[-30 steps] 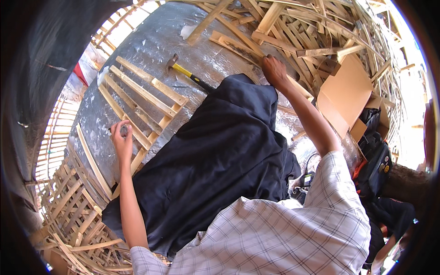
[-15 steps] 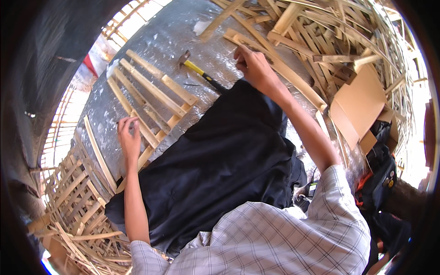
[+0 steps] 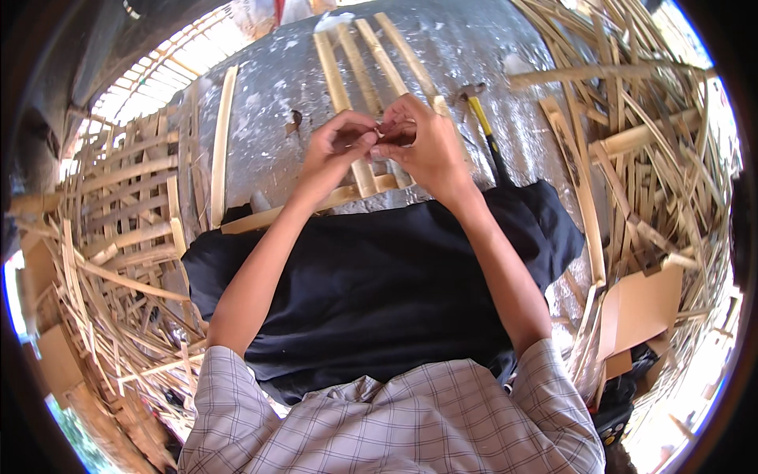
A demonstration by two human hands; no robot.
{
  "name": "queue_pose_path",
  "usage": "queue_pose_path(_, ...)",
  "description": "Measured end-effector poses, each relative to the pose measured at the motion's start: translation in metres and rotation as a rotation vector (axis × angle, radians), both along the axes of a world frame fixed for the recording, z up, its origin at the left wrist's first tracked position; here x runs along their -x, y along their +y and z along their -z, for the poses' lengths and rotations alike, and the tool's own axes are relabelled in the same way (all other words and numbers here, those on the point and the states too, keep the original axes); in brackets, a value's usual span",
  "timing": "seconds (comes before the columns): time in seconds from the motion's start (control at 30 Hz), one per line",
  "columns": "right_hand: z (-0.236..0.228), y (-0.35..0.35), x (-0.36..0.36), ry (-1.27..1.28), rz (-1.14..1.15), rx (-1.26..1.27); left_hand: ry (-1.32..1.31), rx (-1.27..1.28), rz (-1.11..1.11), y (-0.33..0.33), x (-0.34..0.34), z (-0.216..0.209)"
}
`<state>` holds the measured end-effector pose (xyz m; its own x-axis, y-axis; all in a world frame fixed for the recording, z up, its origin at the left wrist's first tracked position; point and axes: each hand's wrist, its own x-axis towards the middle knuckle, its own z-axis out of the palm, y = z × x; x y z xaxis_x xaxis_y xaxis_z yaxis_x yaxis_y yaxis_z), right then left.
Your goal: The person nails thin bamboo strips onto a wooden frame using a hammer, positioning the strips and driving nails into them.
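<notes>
My left hand and my right hand meet fingertip to fingertip over the work. Thumbs and forefingers on both are pinched around something small and dark, too small to name. Beneath them lies a frame of several parallel bamboo slats joined to a bamboo crosspiece at the near end. The hands hide part of the slats. Just right of the frame rests a claw hammer with a yellow and black handle, its grip end touching the black cloth over my legs.
The grey floor sheet carries a loose bamboo strip and a small dark object. Woven bamboo lattice stands at left. Piled bamboo pieces, a long slat and an open cardboard box lie right.
My hands were apart, the right one near the bamboo at right and the left at the frame's side. Now they are together above the slats. The view has turned.
</notes>
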<state>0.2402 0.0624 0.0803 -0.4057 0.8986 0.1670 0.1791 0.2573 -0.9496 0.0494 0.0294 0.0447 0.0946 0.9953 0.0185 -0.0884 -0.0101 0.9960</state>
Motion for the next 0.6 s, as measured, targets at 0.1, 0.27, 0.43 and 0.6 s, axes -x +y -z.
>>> queue_pose_path(0.1, 0.007, -0.002, 0.014, -0.053, 0.034, 0.009, 0.012, 0.017, 0.027, 0.000, 0.009, 0.000)
queue_pose_path(0.27, 0.021, 0.005, 0.007, -0.184, 0.007, -0.084, 0.166, 0.032, 0.059, 0.005, 0.014, 0.007)
queue_pose_path(0.43, 0.069, 0.060, -0.111, -0.751, 0.215, -0.221, 0.325, 0.046, 0.132, 0.014, 0.017, 0.016)
queue_pose_path(0.6, 0.097, 0.070, -0.136, -1.167, 0.311, 0.263, 0.310, 0.034, 0.090, 0.016, 0.030, 0.034)
